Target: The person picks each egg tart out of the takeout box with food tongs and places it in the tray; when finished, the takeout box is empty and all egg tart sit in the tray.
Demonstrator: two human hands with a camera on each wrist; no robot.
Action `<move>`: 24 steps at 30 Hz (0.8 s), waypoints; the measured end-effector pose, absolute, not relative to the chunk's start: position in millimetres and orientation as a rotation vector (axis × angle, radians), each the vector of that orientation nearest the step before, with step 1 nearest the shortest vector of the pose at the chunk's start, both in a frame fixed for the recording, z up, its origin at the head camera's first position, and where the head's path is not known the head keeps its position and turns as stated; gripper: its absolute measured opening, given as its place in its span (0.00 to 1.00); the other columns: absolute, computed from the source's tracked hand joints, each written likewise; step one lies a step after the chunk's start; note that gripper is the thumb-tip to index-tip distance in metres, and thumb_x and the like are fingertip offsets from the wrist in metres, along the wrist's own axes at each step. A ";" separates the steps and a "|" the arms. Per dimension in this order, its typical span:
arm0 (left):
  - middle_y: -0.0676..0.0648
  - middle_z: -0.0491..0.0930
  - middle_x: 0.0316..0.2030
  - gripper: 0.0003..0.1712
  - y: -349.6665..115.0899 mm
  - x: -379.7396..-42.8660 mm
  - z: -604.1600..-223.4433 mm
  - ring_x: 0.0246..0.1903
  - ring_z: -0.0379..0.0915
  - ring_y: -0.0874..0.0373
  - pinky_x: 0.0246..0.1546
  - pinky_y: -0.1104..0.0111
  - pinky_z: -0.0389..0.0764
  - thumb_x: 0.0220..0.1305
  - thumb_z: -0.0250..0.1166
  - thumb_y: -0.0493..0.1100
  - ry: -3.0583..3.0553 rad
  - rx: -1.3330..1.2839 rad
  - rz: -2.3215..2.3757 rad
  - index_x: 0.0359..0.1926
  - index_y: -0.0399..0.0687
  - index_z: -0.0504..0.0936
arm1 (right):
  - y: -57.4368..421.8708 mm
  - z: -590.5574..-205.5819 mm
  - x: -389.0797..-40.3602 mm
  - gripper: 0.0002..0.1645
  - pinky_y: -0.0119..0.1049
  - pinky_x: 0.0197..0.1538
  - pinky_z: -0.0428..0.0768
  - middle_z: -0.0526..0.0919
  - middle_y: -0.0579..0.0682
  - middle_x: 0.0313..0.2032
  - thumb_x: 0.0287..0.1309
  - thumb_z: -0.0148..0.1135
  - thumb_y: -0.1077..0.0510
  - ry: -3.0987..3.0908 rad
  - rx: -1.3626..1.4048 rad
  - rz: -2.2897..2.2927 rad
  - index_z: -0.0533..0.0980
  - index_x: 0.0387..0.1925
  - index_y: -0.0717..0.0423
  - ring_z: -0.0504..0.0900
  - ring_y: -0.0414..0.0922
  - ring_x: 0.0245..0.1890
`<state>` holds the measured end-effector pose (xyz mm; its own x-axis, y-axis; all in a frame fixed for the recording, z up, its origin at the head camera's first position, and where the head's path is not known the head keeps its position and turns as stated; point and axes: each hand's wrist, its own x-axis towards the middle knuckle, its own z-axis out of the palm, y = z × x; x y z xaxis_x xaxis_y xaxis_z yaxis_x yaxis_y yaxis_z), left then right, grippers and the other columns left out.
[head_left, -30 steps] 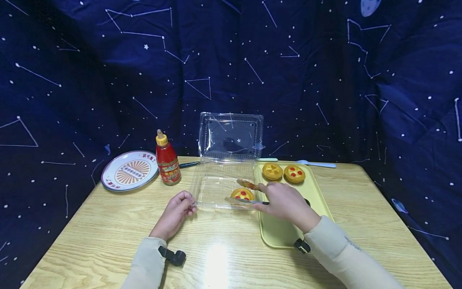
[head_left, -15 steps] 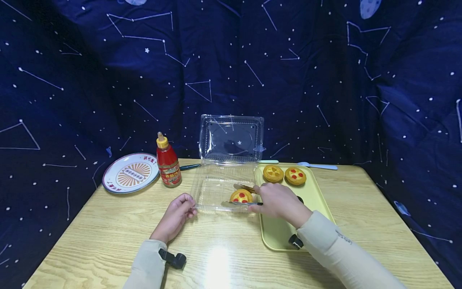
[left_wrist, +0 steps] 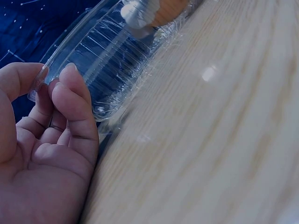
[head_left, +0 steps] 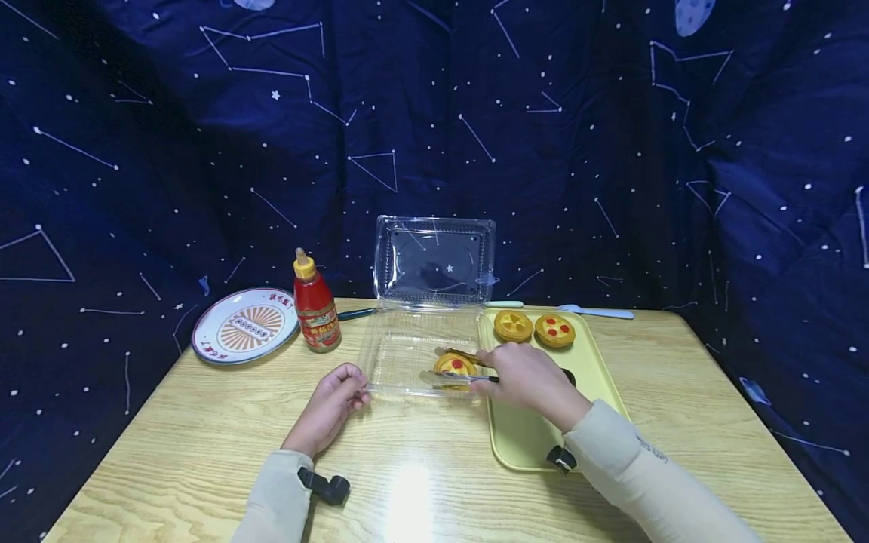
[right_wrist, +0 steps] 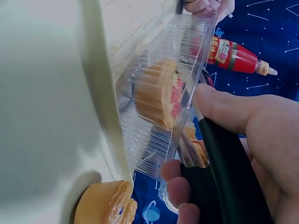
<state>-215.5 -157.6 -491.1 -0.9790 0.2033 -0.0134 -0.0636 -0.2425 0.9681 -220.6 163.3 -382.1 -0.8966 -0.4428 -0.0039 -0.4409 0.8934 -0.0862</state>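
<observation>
A clear plastic clamshell box lies with its lid raised at the back. My left hand pinches the rim at the box's front left corner; finger and thumb on the rim show in the left wrist view. My right hand grips tongs with black handles and metal ends. Those ends reach over the box's right side, one on each side of an egg tart with red pieces on top. Whether they press on the tart I cannot tell. In the right wrist view the tart shows through the clear wall.
A yellow tray right of the box bears two more tarts at its far end. A red sauce bottle and a patterned plate stand on the left. Behind the tray lies a blue fork. A dark starry cloth hangs behind.
My right hand and the tongs have moved a little left over the box. The tart has shifted only slightly between the tong ends. My left hand stays at the corner.
</observation>
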 end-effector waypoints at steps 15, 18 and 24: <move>0.43 0.71 0.35 0.02 -158.5 -214.9 -490.8 0.32 0.73 0.56 0.31 0.73 0.74 0.70 0.53 0.34 1.811 0.194 2.340 0.38 0.40 0.70 | 178.6 -366.9 -200.0 0.35 0.43 0.25 0.77 0.85 0.54 0.47 0.58 0.66 0.36 3.239 -0.749 -0.276 0.77 0.61 0.51 0.84 0.50 0.36; 0.44 0.71 0.35 0.02 -158.4 -214.9 -490.5 0.32 0.73 0.56 0.31 0.73 0.74 0.70 0.53 0.34 1.816 0.195 2.335 0.38 0.40 0.70 | 187.6 -364.4 -195.1 0.35 0.47 0.29 0.79 0.84 0.56 0.49 0.58 0.66 0.37 3.278 -0.751 -0.306 0.77 0.61 0.51 0.84 0.54 0.43; 0.44 0.71 0.35 0.02 -158.9 -214.6 -490.7 0.32 0.73 0.55 0.31 0.73 0.74 0.71 0.53 0.35 1.823 0.200 2.330 0.38 0.40 0.70 | 208.1 -359.1 -185.9 0.36 0.51 0.31 0.79 0.85 0.56 0.46 0.57 0.66 0.37 3.321 -0.681 -0.325 0.76 0.62 0.51 0.84 0.56 0.39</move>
<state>-214.6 -158.9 -490.7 -0.9755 0.2201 -0.0029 -0.0558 -0.2345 0.9705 -185.9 208.1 -359.1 -0.8868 -0.3584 0.2917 -0.4081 0.9036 -0.1305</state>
